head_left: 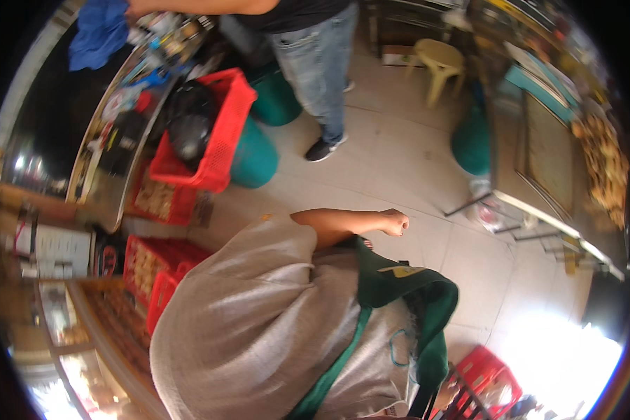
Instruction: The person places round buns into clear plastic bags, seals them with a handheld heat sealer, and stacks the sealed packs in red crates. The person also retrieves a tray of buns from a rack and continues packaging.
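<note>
My left forearm reaches out from a grey-beige sleeve toward the right. My left hand [397,222] is curled into a loose fist over the tiled floor, and nothing shows in it. Below the arm, a green apron [406,287] with a pale yellow emblem hangs twisted across my front, its strap [336,371] running down over the grey-beige shirt [252,329]. My right hand cannot be made out. At the top, another person in blue jeans [308,70] stretches an arm to the left, the hand at a blue cloth [98,31].
On the left, a red crate [224,150] with a black bag stands beside green bins [254,157], near a cluttered counter [136,150]. More red crates [147,269] sit lower. To the right is a metal table [511,168] with trays. A yellow stool [437,59] stands behind.
</note>
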`<state>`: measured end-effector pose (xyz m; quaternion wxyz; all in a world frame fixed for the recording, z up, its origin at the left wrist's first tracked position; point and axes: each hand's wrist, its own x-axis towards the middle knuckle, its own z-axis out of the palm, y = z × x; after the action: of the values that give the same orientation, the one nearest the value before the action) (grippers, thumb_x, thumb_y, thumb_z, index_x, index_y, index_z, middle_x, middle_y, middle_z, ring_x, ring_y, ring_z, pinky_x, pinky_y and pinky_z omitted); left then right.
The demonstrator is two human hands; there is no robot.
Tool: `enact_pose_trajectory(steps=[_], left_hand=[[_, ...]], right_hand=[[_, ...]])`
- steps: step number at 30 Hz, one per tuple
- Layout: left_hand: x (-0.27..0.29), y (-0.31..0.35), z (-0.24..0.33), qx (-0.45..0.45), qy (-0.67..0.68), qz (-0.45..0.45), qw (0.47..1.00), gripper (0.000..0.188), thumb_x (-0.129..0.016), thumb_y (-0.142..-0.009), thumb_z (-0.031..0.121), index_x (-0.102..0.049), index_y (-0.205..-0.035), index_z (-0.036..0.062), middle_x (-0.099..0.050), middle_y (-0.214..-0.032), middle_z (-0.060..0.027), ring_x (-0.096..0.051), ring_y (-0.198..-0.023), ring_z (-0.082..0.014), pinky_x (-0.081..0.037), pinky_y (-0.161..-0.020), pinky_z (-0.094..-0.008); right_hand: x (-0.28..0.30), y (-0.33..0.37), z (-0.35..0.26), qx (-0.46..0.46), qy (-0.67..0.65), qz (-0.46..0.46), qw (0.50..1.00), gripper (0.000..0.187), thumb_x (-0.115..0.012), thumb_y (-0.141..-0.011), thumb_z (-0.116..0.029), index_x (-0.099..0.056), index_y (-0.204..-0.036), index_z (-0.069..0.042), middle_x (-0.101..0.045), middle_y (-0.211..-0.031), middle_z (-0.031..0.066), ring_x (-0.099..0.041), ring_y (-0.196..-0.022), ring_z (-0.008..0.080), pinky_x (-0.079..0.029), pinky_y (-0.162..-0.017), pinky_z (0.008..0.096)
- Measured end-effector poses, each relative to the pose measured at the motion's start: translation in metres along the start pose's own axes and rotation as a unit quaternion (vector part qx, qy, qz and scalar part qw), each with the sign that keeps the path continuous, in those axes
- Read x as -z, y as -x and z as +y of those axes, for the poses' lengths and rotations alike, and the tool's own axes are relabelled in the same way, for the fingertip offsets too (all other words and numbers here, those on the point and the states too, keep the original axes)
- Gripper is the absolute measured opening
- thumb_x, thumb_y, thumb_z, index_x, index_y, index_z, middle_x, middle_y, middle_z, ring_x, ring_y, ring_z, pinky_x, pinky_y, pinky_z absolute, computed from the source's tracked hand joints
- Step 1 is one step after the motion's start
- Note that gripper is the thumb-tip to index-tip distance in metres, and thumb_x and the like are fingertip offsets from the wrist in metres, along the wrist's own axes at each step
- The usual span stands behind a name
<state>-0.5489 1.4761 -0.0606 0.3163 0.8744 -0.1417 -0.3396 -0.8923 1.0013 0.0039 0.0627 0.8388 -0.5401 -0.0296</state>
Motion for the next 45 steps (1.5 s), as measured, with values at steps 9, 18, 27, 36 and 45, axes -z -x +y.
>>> enact_pose_trajectory(steps=[9, 18, 27, 36, 45], left_hand=[[-0.058, -0.068, 0.179, -0.222, -0.107, -0.13, 0.96, 0.04, -0.073, -0.08, 0.023, -0.063, -0.117, 0.0091, -0.067, -0.111, -0.0165, -0.062, -0.109, -0.0329, -0.049, -0.093, -0.0417], [-0.121, -0.074, 0.252, -0.287, -0.11, -0.402, 0.862, 0.044, -0.068, -0.081, 0.026, -0.061, -0.121, 0.0098, -0.07, -0.094, -0.0144, -0.067, -0.086, -0.026, -0.053, -0.074, -0.0403], [-0.146, -0.084, 0.343, -0.279, 0.006, -0.453, 0.847, 0.029, -0.062, -0.086, 0.009, -0.065, -0.115, 0.0048, -0.069, -0.093, -0.0085, -0.066, -0.078, -0.0125, -0.054, -0.071, -0.0283], [-0.317, -0.076, 0.483, -0.241, 0.017, -0.603, 0.76, 0.03, -0.06, -0.088, 0.009, -0.062, -0.115, -0.0015, -0.069, -0.098, -0.0082, -0.067, -0.085, -0.0157, -0.055, -0.072, -0.0279], [-0.509, -0.037, 0.53, 0.059, 0.209, -0.588, 0.779, 0.035, -0.057, -0.084, 0.0, -0.053, -0.119, 0.0047, -0.064, -0.108, -0.0093, -0.063, -0.092, -0.0247, -0.052, -0.08, -0.0428]], right_hand=[[0.011, 0.019, -0.006, 0.018, 0.003, 0.085, 0.996, 0.028, -0.056, -0.091, -0.037, -0.072, -0.107, -0.02, -0.072, -0.099, 0.0026, -0.066, -0.092, 0.0277, -0.045, -0.078, 0.0462], [0.035, 0.042, -0.038, 0.042, -0.203, 0.162, 0.965, 0.023, -0.063, -0.076, -0.016, -0.073, -0.096, -0.008, -0.07, -0.082, 0.0143, -0.067, -0.08, 0.0311, -0.051, -0.074, 0.0427], [0.071, 0.048, -0.098, -0.065, -0.103, 0.052, 0.991, 0.015, -0.065, -0.08, -0.024, -0.066, -0.081, -0.009, -0.066, -0.085, 0.0086, -0.06, -0.094, 0.0282, -0.038, -0.094, 0.0435], [0.065, 0.05, -0.098, -0.099, -0.128, 0.069, 0.984, 0.018, -0.064, -0.073, -0.017, -0.066, -0.089, -0.011, -0.064, -0.086, 0.0073, -0.058, -0.092, 0.0252, -0.04, -0.093, 0.0413], [0.073, 0.046, -0.097, -0.137, -0.14, 0.043, 0.98, 0.029, -0.065, -0.074, -0.015, -0.069, -0.102, -0.01, -0.067, -0.097, 0.0047, -0.059, -0.104, 0.0247, -0.039, -0.098, 0.0396]])
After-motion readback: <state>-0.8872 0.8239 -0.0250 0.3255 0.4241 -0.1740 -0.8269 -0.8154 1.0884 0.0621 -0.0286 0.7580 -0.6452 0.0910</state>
